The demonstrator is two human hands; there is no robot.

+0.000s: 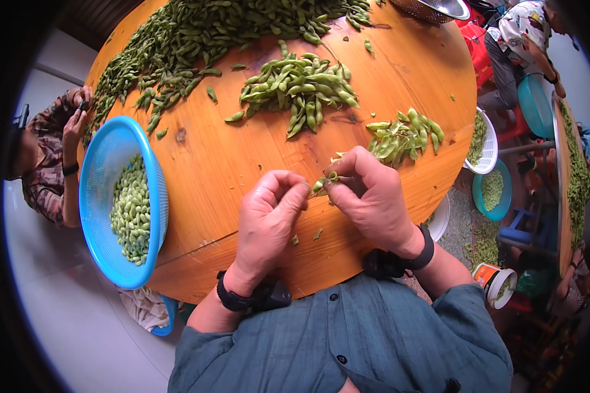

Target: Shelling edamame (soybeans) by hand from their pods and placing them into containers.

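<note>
Over the near part of the round wooden table (223, 150), my right hand (373, 196) pinches a green soybean pod (328, 179) between thumb and fingers. The pod looks partly opened. Just left of it is my left hand (269, 216), its thumb pressed to curled fingers; whether anything small is in that pinch is hidden. Beyond my right hand lies a pile of flat, opened-looking pods (403, 139). A small heap of full pods (301, 88) sits farther back. At the left, a blue plastic basket (88, 203) holds shelled green beans (131, 213).
A large heap of pods (196, 33) covers the table's far side, with a metal colander (432, 8) at the far edge. A person (52, 157) is at the left. Rightward stand a white basket (490, 147), a teal basin (507, 203), a bucket (501, 291) and another pod-covered table (564, 196).
</note>
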